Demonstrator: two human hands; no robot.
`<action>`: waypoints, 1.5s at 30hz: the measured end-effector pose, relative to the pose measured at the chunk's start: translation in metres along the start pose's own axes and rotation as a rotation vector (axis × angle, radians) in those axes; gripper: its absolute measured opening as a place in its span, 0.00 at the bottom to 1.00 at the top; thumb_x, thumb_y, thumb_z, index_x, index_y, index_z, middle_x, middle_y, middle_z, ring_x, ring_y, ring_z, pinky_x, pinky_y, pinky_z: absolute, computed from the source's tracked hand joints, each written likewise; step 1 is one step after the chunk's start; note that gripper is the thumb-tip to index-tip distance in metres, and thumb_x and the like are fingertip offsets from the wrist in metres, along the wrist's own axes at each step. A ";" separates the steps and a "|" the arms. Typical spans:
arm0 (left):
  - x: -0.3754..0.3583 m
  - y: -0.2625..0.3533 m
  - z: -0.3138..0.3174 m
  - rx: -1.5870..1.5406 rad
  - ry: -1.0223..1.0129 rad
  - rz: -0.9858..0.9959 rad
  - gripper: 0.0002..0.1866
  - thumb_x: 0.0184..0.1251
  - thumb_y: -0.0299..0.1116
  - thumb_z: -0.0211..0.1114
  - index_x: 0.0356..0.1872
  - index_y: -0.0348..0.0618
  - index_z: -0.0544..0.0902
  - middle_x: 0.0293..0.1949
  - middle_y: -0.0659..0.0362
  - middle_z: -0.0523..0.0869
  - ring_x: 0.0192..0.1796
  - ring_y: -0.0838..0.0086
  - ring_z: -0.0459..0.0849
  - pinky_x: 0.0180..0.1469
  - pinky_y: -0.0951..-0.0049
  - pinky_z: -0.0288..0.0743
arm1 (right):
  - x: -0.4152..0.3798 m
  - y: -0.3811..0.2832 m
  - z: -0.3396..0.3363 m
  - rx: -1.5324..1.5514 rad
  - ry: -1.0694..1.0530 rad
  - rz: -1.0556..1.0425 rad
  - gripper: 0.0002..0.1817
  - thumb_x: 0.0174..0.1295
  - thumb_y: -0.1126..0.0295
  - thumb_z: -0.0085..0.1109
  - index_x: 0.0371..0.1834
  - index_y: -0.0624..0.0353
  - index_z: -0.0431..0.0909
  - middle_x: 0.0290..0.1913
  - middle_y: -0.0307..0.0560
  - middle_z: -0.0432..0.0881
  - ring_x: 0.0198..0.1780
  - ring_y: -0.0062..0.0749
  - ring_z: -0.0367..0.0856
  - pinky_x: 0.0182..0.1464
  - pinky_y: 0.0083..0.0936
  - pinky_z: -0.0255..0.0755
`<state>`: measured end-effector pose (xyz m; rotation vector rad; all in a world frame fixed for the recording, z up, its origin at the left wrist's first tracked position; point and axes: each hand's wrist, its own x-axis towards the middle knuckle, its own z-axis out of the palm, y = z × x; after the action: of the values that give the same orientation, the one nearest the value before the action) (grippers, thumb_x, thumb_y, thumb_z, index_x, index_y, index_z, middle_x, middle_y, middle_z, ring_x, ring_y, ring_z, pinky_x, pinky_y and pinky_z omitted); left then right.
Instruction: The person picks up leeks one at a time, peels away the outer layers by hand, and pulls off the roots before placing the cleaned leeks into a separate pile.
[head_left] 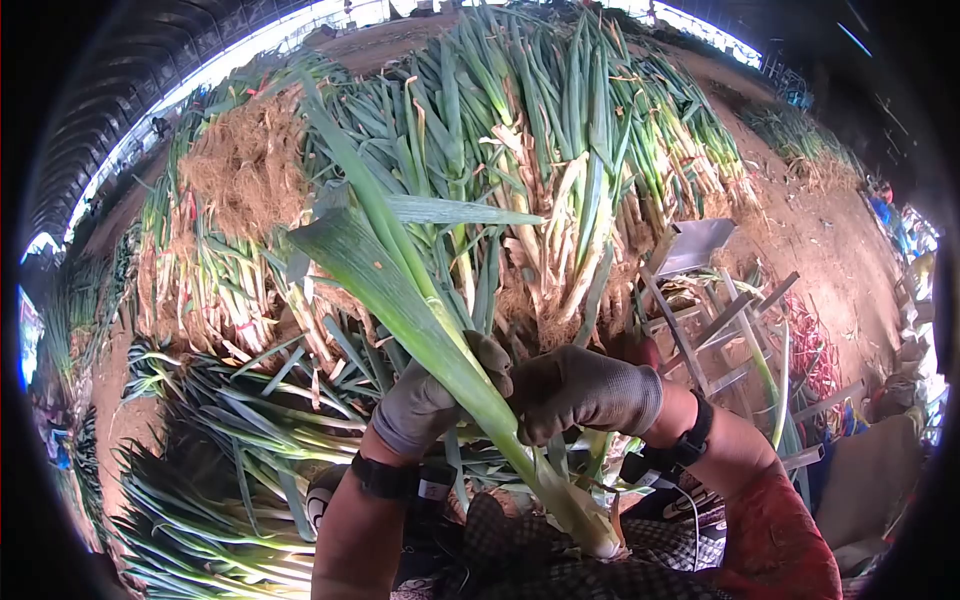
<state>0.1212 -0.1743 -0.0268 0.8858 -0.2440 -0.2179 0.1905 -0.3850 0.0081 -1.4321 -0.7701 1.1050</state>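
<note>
A large green onion [455, 365] slants across the middle of the head view, its broad green leaves up and left, its pale base low near my lap. My left hand [435, 395], in a grey glove, is closed around its stalk from the left side. On the right of the stalk, my right hand [585, 393], also gloved, has its fingers curled in against the onion; what its fingertips pinch is hidden. Both wrists wear black straps.
Upright bundles of green onions [590, 130] with brown roots stand ahead. Loose onions [230, 480] lie at the lower left. A metal frame [715, 335] stands at the right, near red ties [805, 345] on the dirt floor [815, 245].
</note>
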 end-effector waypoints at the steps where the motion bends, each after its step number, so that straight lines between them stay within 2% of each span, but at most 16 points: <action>1: 0.001 0.000 0.003 -0.004 -0.004 -0.002 0.40 0.42 0.54 0.79 0.52 0.37 0.76 0.44 0.57 0.83 0.47 0.71 0.84 0.47 0.69 0.82 | -0.002 -0.002 0.000 -0.071 0.009 0.097 0.25 0.47 0.74 0.71 0.52 0.65 0.79 0.39 0.37 0.84 0.40 0.16 0.79 0.44 0.16 0.73; 7: 0.008 -0.003 0.005 0.165 -0.094 -0.010 0.39 0.40 0.53 0.80 0.51 0.38 0.76 0.42 0.58 0.83 0.46 0.73 0.84 0.45 0.72 0.83 | -0.001 0.051 0.006 0.300 -0.028 -0.164 0.29 0.43 0.74 0.69 0.54 0.67 0.76 0.40 0.39 0.82 0.39 0.18 0.80 0.42 0.15 0.74; 8: 0.008 -0.005 0.007 0.091 -0.087 -0.012 0.39 0.40 0.54 0.80 0.50 0.38 0.76 0.41 0.58 0.84 0.45 0.73 0.85 0.44 0.73 0.82 | -0.007 0.025 0.008 0.374 -0.017 0.034 0.31 0.42 0.75 0.67 0.55 0.67 0.75 0.40 0.41 0.82 0.38 0.19 0.80 0.39 0.15 0.75; 12: 0.010 -0.008 0.003 0.049 -0.038 -0.063 0.40 0.39 0.54 0.80 0.50 0.38 0.76 0.41 0.58 0.84 0.45 0.74 0.85 0.41 0.76 0.82 | -0.014 0.012 0.010 0.372 -0.017 0.051 0.30 0.43 0.75 0.65 0.56 0.67 0.76 0.39 0.41 0.83 0.37 0.19 0.80 0.37 0.16 0.75; 17: 0.011 -0.008 0.009 -0.018 0.044 -0.006 0.36 0.43 0.54 0.79 0.49 0.40 0.77 0.40 0.58 0.84 0.45 0.74 0.84 0.40 0.75 0.82 | -0.034 0.059 0.005 -0.185 0.004 0.240 0.14 0.54 0.66 0.62 0.36 0.66 0.76 0.34 0.46 0.80 0.32 0.28 0.81 0.32 0.24 0.74; 19: 0.012 -0.008 0.010 -0.056 0.073 0.037 0.34 0.45 0.54 0.78 0.48 0.41 0.77 0.40 0.59 0.84 0.44 0.74 0.84 0.39 0.74 0.81 | -0.056 0.095 0.007 -0.759 0.041 0.177 0.11 0.55 0.66 0.61 0.36 0.63 0.76 0.33 0.49 0.81 0.33 0.34 0.83 0.31 0.29 0.75; 22: 0.013 -0.013 0.008 -0.032 0.082 0.049 0.30 0.50 0.51 0.77 0.46 0.41 0.78 0.38 0.61 0.83 0.42 0.75 0.83 0.38 0.75 0.79 | -0.101 0.143 0.001 -1.099 -0.053 0.256 0.10 0.57 0.66 0.61 0.38 0.60 0.77 0.33 0.52 0.80 0.34 0.38 0.83 0.33 0.31 0.76; 25: 0.017 -0.022 0.005 0.177 0.220 0.172 0.23 0.55 0.42 0.76 0.45 0.40 0.78 0.36 0.62 0.82 0.39 0.78 0.81 0.37 0.78 0.76 | -0.118 0.145 -0.013 -1.599 0.250 0.568 0.13 0.58 0.66 0.61 0.42 0.60 0.77 0.34 0.51 0.81 0.36 0.40 0.84 0.38 0.29 0.76; 27: 0.018 -0.021 0.015 0.376 0.316 0.178 0.14 0.60 0.32 0.71 0.42 0.38 0.78 0.33 0.63 0.83 0.34 0.81 0.79 0.36 0.80 0.73 | -0.112 0.084 -0.012 -0.820 0.572 0.073 0.19 0.59 0.67 0.63 0.52 0.60 0.74 0.35 0.49 0.81 0.36 0.35 0.84 0.37 0.27 0.77; 28: 0.021 -0.023 0.019 0.402 0.355 0.235 0.07 0.61 0.26 0.67 0.38 0.36 0.79 0.29 0.63 0.82 0.30 0.83 0.78 0.35 0.81 0.73 | -0.105 0.088 -0.008 -0.818 0.579 0.073 0.19 0.59 0.67 0.63 0.52 0.60 0.74 0.35 0.49 0.81 0.36 0.35 0.84 0.37 0.27 0.77; 30: 0.025 -0.025 0.020 0.519 0.399 0.215 0.09 0.62 0.26 0.65 0.43 0.36 0.79 0.33 0.63 0.82 0.35 0.81 0.79 0.39 0.78 0.73 | -0.079 0.085 0.003 -0.162 0.386 -0.329 0.25 0.62 0.67 0.63 0.60 0.63 0.68 0.35 0.45 0.81 0.34 0.29 0.82 0.36 0.26 0.77; 33: 0.025 -0.025 0.015 0.617 0.453 0.180 0.15 0.63 0.28 0.64 0.50 0.35 0.79 0.40 0.60 0.83 0.42 0.78 0.81 0.43 0.77 0.75 | -0.061 0.068 0.028 -0.217 0.318 0.089 0.27 0.67 0.62 0.61 0.63 0.65 0.65 0.38 0.40 0.78 0.38 0.22 0.78 0.39 0.23 0.75; 35: 0.027 -0.021 0.019 0.249 0.271 0.351 0.18 0.63 0.33 0.67 0.52 0.37 0.78 0.42 0.57 0.85 0.41 0.77 0.83 0.36 0.80 0.74 | -0.047 0.088 0.024 -0.085 0.246 -0.028 0.27 0.66 0.61 0.61 0.62 0.65 0.66 0.37 0.38 0.78 0.37 0.22 0.78 0.38 0.24 0.75; 40: 0.016 -0.006 -0.007 0.271 0.104 0.081 0.38 0.53 0.46 0.76 0.62 0.41 0.70 0.46 0.53 0.85 0.47 0.73 0.83 0.39 0.75 0.78 | -0.037 0.082 0.013 -0.108 0.144 -0.084 0.31 0.57 0.58 0.70 0.59 0.66 0.72 0.42 0.45 0.81 0.43 0.26 0.81 0.44 0.22 0.74; 42: 0.009 -0.010 -0.014 0.229 0.119 -0.038 0.44 0.45 0.49 0.79 0.63 0.42 0.68 0.46 0.56 0.84 0.48 0.71 0.83 0.42 0.71 0.80 | -0.036 0.058 0.025 -0.622 0.477 -0.251 0.29 0.50 0.61 0.75 0.52 0.63 0.76 0.38 0.46 0.81 0.40 0.29 0.83 0.41 0.25 0.76; 45: 0.007 -0.017 -0.012 0.125 0.180 0.033 0.44 0.42 0.49 0.81 0.61 0.42 0.70 0.46 0.59 0.82 0.47 0.71 0.83 0.41 0.70 0.81 | -0.025 0.029 0.040 -0.859 0.710 -0.436 0.24 0.45 0.63 0.78 0.42 0.59 0.77 0.36 0.45 0.82 0.37 0.34 0.83 0.39 0.29 0.77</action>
<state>0.1301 -0.1774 -0.0465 1.0184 -0.1051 -0.0917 0.1406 -0.3985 -0.0129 -2.0437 -0.9966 -0.1547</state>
